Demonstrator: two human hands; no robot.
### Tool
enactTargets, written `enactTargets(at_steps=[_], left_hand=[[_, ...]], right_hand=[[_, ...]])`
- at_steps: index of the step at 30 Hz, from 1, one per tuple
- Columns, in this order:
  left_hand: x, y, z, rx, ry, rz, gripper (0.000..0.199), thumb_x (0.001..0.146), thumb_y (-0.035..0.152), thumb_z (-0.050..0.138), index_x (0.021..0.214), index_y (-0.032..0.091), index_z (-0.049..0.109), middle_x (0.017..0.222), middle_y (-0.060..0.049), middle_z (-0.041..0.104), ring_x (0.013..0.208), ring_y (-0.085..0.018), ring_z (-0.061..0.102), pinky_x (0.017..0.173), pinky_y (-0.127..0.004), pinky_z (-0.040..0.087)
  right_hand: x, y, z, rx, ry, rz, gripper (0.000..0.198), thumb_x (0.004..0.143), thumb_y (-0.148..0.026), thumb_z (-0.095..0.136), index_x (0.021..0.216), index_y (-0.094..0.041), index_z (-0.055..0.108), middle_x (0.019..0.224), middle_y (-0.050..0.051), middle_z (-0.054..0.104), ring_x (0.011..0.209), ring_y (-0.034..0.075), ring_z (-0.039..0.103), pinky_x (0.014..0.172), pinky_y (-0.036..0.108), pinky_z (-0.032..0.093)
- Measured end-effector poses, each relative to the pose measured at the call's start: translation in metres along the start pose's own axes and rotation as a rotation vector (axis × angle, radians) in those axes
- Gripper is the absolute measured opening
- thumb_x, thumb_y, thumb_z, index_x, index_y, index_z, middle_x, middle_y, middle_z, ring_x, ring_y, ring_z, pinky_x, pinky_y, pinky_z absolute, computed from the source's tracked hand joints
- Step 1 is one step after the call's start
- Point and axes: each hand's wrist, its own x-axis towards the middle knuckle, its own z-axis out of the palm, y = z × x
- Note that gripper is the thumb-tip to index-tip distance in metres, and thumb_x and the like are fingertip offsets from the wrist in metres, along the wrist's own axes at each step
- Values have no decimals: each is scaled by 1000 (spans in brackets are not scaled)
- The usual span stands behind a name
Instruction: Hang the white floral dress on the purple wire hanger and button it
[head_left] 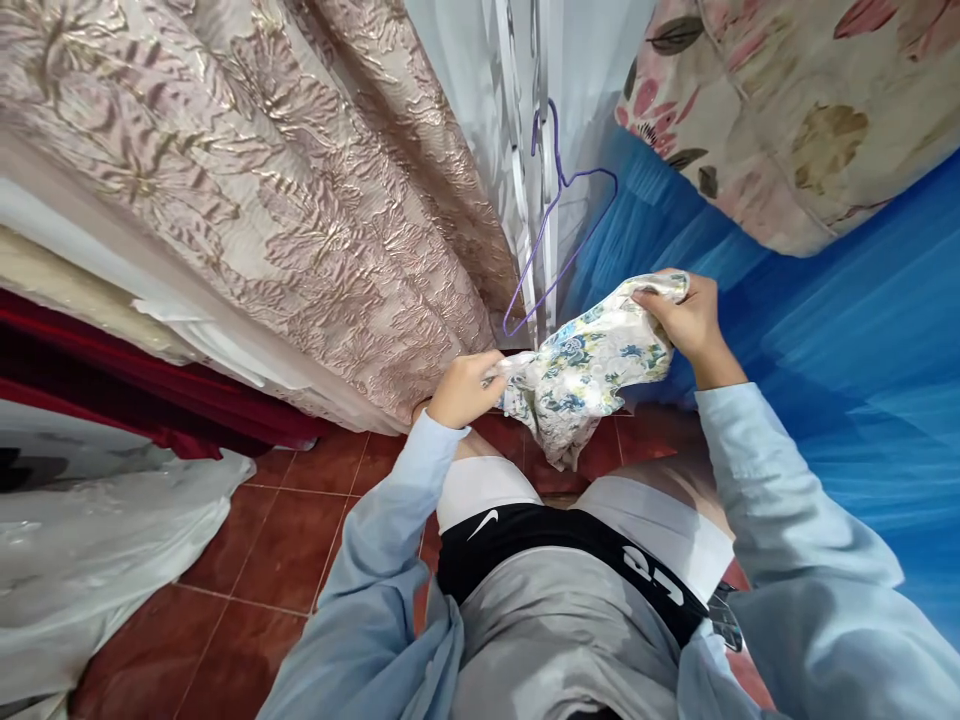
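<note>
Between my hands hangs a small white floral garment with blue and yellow flowers, stretched sideways and drooping in the middle. My left hand pinches its left edge, which is bunched up. At the upper right, my right hand grips the other end, thumb on top. Just beyond the cloth a bare purple hanger hangs at a tilt from a white metal rack. Neither hand touches the hanger. The garment's exact cut cannot be made out from its folds.
Pink embossed fabric hangs close on the left, with dark red cloth and white cloth lower down. Blue fabric hangs on the right under a floral cloth. Red tiles cover the floor.
</note>
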Motion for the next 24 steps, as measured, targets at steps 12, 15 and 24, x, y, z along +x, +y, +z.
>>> enactTargets(at_steps=[12, 15, 24], left_hand=[[78, -20, -9, -967, 197, -197, 8, 70, 18, 73, 77, 16, 69, 92, -6, 73, 98, -25, 69, 93, -36, 53], [77, -20, -4, -1033, 243, -257, 16, 70, 21, 78, 82, 15, 71, 81, -3, 71, 84, -22, 71, 81, -31, 55], [75, -16, -65, -1056, 294, -370, 16, 82, 27, 78, 90, 14, 73, 85, -7, 75, 92, -30, 76, 87, -40, 61]], right_hand=[[5, 16, -5, 81, 212, 31, 21, 73, -38, 77, 82, -22, 67, 82, 4, 70, 81, 25, 69, 78, 42, 58], [2, 12, -14, 31, 201, 5, 19, 73, -39, 78, 82, -24, 69, 85, 4, 71, 88, 28, 71, 81, 43, 59], [66, 6, 22, 14, -10, -61, 23, 78, -44, 80, 87, -25, 71, 95, 5, 76, 100, 27, 70, 88, 44, 61]])
